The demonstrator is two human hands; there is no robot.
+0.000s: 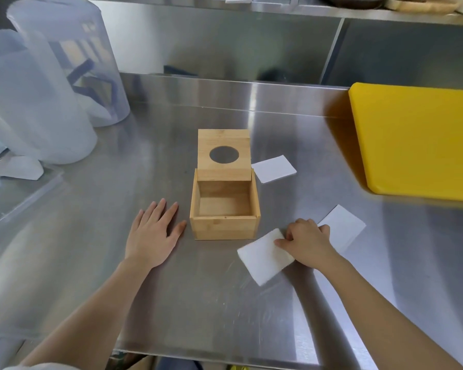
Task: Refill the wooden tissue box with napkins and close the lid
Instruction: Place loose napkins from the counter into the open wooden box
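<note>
The wooden tissue box (224, 206) sits empty, lid (224, 155) raised; just right of it the right hand (306, 241) pinches a napkin stack (262, 256), best lowered in flat, while the left hand (153, 233) rests open beside the box.

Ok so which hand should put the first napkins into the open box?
Right. The right hand already grips a napkin stack just beside the empty wooden box; the left hand lies flat, holding nothing.

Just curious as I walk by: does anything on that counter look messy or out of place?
Nothing damaged or spilled. The napkins are scattered: one behind the open, empty wooden box, one right of it, and a stack under the right hand.
</note>
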